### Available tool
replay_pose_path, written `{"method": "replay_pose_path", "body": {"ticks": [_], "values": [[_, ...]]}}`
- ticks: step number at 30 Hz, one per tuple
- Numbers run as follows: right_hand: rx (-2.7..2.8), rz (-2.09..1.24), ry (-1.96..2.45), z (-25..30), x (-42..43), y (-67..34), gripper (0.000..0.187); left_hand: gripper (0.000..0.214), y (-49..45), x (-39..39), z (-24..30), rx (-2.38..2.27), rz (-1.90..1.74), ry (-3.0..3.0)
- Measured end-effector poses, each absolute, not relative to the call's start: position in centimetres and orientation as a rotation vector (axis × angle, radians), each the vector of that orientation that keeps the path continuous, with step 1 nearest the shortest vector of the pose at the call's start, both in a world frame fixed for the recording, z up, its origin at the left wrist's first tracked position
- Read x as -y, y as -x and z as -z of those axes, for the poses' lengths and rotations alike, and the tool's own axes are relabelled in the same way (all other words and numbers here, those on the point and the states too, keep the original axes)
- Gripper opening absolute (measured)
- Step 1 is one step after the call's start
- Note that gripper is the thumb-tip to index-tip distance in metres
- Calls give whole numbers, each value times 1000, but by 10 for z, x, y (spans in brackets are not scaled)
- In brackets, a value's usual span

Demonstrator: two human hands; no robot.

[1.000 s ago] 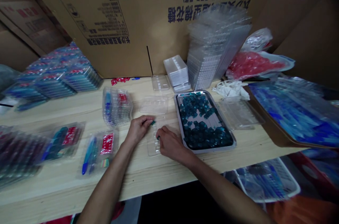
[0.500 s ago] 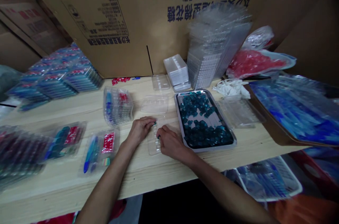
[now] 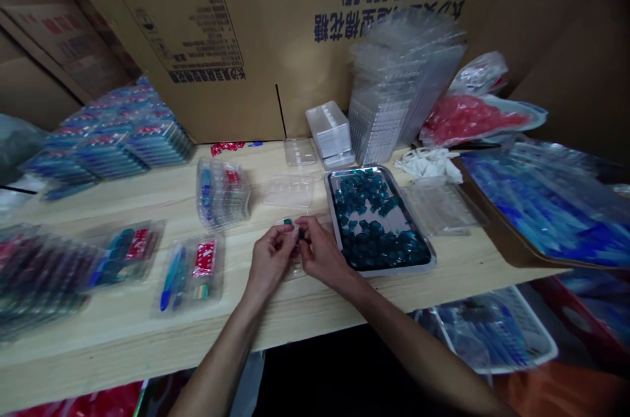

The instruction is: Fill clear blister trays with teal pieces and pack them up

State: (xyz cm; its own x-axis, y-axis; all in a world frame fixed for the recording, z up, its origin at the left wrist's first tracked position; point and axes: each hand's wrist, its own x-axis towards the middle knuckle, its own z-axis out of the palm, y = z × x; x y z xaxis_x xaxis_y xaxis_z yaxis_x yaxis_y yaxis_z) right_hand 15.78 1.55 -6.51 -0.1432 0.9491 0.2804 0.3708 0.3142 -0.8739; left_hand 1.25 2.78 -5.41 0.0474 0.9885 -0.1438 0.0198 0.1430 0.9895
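View: head camera, looking down at a wooden bench (image 3: 98,351).
Left hand (image 3: 270,259): thumb and fingers pinched on a small teal piece (image 3: 288,222), raised off the bench.
Right hand (image 3: 322,253): fingers curled in, meeting the left hand's fingertips around a dark spot; too small to tell whether it grips anything.
Below the hands: a clear plastic insert (image 3: 294,269), mostly hidden by them.
Right of the hands: a metal tray (image 3: 354,170) heaped with teal pieces (image 3: 378,223), just beside the right hand.
Ahead of the hands: a clear plastic lid (image 3: 289,192) and a tall stack of clear inserts (image 3: 403,88).
Left of the hands: sealed packs of blue pens (image 3: 189,276) with red labels.
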Motion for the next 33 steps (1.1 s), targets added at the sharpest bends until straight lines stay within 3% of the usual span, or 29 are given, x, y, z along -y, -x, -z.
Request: {"method": "replay_pose_path", "body": {"ticks": [6, 13, 17, 22, 25, 28, 33], "values": [[1733, -725, 1216, 59, -10, -158, 48, 39, -24, -22, 50, -1180, -1138, -817], [1934, -729, 1385, 41, 1, -161, 21, 32, -16, -26, 42, -1125, -1119, -608], [1939, -633, 1404, 35, 7, -160, 29, 25, -13, -23, 39, -1116, -1102, -548], [2005, -521, 1405, 32, 13, -159, 37, 42, -17, -16, 42, -1065, -1131, -523], [2005, -509, 1412, 32, 18, -157, 43, 36, -22, -14, 49, -1093, -1209, -510], [1961, -538, 1370, 35, 23, -157, 46, 21, -27, -13, 51, -1150, -1242, -445], [1828, -742, 1291, 43, 13, -166, 42, 25, -26, -10, 44, -1186, -1129, -422]]}}
